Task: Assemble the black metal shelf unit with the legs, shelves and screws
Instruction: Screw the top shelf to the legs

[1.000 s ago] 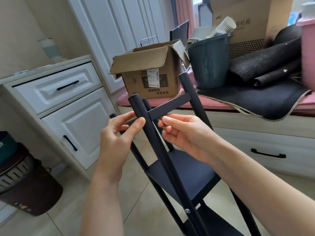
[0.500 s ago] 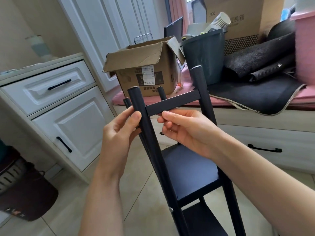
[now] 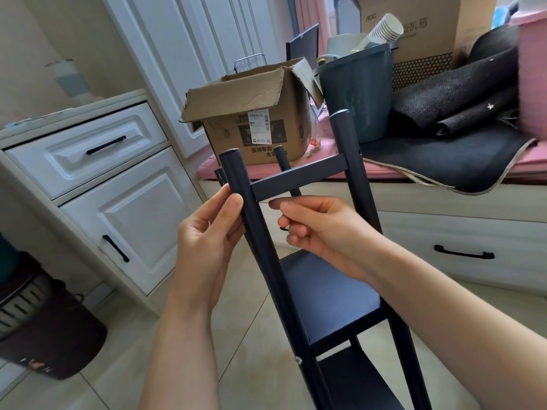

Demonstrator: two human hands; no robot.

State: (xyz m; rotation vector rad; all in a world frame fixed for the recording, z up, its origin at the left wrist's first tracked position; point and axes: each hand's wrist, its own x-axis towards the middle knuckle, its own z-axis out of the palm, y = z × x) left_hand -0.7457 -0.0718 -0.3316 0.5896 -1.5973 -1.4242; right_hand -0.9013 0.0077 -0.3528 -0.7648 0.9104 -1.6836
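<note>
Head view — left hand (image 3: 204,241) grips shelf leg (image 3: 260,241), right hand (image 3: 322,229) under crossbar (image 3: 299,179)

The black metal shelf unit (image 3: 299,261) stands tilted, its crossbar (image 3: 299,180) joining two round legs.

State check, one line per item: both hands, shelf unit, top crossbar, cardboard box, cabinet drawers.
left hand: fingers curled round the front leg, gripping it
right hand: pinching a small dark part under the crossbar
shelf unit: tilted, partly assembled, shelf fitted
crossbar: seated between two legs
cardboard box: flaps open
drawers: closed
</note>
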